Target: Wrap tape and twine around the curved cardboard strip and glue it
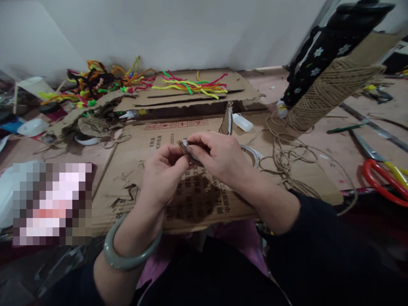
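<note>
Brown cardboard piece was pinched between the fingertips of the left hand and right hand, just above the cardboard sheet. It looked bare; loose twine and the glue bottle lay untouched nearby.

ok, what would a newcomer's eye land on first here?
The left hand and right hand pinch a small brown piece at centre, over a flattened cardboard box. Bright pipe cleaners lie at the back; a twine-wrapped cone leans at upper right, with red-handled scissors at the right edge.
</note>
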Demonstrator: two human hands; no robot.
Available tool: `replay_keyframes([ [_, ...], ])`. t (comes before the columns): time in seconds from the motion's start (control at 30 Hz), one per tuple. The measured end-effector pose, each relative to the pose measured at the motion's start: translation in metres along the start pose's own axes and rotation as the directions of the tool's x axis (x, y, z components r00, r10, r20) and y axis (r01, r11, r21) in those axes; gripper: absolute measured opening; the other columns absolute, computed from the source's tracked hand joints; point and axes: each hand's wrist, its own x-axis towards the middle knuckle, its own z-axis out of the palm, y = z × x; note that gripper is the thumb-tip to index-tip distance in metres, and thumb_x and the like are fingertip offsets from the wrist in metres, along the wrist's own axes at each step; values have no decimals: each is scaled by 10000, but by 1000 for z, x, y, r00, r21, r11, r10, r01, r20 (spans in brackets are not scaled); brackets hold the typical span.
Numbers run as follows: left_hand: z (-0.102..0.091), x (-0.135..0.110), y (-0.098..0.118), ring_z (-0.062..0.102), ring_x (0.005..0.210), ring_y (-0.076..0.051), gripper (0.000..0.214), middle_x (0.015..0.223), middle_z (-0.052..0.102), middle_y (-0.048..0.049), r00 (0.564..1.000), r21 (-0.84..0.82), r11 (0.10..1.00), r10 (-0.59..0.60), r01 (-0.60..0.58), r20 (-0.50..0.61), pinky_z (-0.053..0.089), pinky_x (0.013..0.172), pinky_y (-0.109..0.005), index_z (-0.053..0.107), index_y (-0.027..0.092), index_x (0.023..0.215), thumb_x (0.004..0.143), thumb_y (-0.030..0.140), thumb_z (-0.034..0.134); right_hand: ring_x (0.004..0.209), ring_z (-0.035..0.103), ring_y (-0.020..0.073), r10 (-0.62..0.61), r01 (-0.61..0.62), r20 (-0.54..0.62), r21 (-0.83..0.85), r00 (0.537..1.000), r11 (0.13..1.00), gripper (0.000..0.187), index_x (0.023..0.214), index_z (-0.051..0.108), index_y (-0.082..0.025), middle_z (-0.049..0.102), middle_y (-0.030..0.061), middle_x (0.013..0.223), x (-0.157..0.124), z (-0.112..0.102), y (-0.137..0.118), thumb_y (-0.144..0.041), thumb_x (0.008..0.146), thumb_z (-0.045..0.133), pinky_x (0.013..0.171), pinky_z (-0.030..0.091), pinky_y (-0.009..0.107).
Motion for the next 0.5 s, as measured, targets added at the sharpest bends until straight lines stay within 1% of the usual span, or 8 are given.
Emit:
replay_keyframes([
  [0.27, -2, 2, -4, 649, 610, -127, 150, 643, 665, 20, 1000, 35, 999, 20, -21, 15, 576, 658, -289, 618, 177, 673, 631, 150, 760, 843, 621, 154, 32, -32, 19, -34, 999, 999, 225, 969, 671, -156, 709, 48, 927, 1, 0, -2, -234, 925, 465, 758, 426, 274],
  [0.5, -2, 2, -3, 640, 596, -111, 141, 631, 666, 28, 1000, 30, 999, 12, -13, 15, 584, 651, -266, 630, 176, 661, 619, 151, 762, 841, 625, 158, 45, -44, 24, -31, 999, 999, 222, 970, 670, -142, 708, 53, 922, 1, -1, -3, -222, 918, 469, 754, 430, 274],
])
